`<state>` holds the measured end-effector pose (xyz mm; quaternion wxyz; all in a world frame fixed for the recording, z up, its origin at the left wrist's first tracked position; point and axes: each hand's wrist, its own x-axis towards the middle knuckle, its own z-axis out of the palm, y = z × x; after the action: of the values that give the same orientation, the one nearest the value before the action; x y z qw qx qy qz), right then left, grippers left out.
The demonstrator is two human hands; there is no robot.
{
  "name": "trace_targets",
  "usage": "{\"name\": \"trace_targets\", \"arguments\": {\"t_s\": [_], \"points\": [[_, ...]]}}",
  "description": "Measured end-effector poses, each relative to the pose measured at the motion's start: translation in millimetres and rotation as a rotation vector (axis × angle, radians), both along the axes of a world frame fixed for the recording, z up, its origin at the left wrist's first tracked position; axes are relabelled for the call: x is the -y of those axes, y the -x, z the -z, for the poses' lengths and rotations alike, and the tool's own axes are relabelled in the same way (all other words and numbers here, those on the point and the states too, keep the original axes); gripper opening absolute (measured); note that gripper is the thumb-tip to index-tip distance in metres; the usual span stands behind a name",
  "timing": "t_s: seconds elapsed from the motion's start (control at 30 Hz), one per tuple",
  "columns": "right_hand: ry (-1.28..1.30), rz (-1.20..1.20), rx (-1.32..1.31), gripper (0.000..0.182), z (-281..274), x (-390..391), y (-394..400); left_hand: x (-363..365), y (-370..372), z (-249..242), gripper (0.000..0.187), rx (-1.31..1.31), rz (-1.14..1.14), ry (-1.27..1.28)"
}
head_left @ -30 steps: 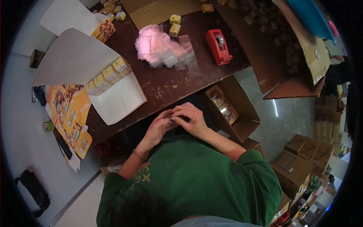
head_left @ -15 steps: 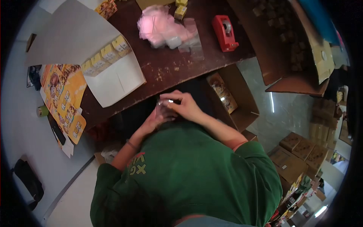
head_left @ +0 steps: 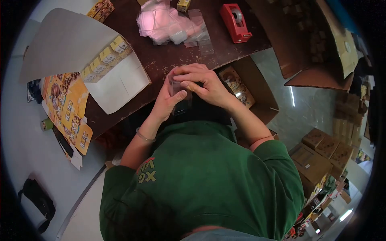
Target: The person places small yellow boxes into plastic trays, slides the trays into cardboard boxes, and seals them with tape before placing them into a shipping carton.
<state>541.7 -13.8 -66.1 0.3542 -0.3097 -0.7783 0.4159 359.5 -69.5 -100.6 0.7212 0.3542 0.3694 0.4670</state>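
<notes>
Both hands are together at the table's front edge around a small clear plastic box [head_left: 177,87]. My left hand [head_left: 165,99] grips it from the left side, thumb across its near face. From the right, my right hand [head_left: 206,85] closes over its top, fingers bent at the upper edge. Its far side is hidden behind the fingers. Beyond the hands lies a pile of flat clear and pinkish plastic pieces [head_left: 161,24] on the dark red table [head_left: 161,60].
A white-lined open carton [head_left: 120,90] holds a row of small yellow boxes [head_left: 107,56]. A red tape dispenser [head_left: 237,30] stands at the table's right. Below it sits an open cardboard box [head_left: 263,94]; a larger carton [head_left: 289,52] is at right. Printed orange cardboard [head_left: 66,98] lies left.
Both hands have moved forward, away from the body and up to the table edge, with the clear plastic box. The right fingers now lie over its top. The camera view has shifted slightly.
</notes>
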Motion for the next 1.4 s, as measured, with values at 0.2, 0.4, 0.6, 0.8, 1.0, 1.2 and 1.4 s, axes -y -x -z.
{"name": "trace_targets", "arguments": {"t_s": [0.2, 0.4, 0.6, 0.8, 1.0, 1.2, 1.4], "points": [[0.599, 0.122, -0.277, 0.073, 6, 10, 3, -15, -8, -4, 0.089, 0.043, -0.037, -0.062], [-0.458, 0.173, 0.244, 0.089, -21, -17, 4, -45, -10, -40, 0.051, -0.178, -0.141, -0.05], [-0.299, 0.071, 0.098, 0.046, -39, -147, -51, -51, 5, 2, 0.032, 0.178, -0.117, 0.238], [-0.501, 0.755, 0.565, 0.061, 44, -374, -98, -47, -8, 6, 0.032, 0.036, 0.039, 0.356], [-0.119, 0.321, 0.585, 0.059, 73, -450, -110, -61, -6, -8, 0.031, 0.093, 0.031, 0.33], [0.502, -0.171, -0.095, 0.034, -22, -206, -32, -100, -1, -22, 0.056, 0.173, 0.091, 0.183], [-0.192, 0.023, 0.325, 0.056, -35, -78, -29, -94, -5, -24, 0.051, 0.264, 0.263, 0.332]]}}
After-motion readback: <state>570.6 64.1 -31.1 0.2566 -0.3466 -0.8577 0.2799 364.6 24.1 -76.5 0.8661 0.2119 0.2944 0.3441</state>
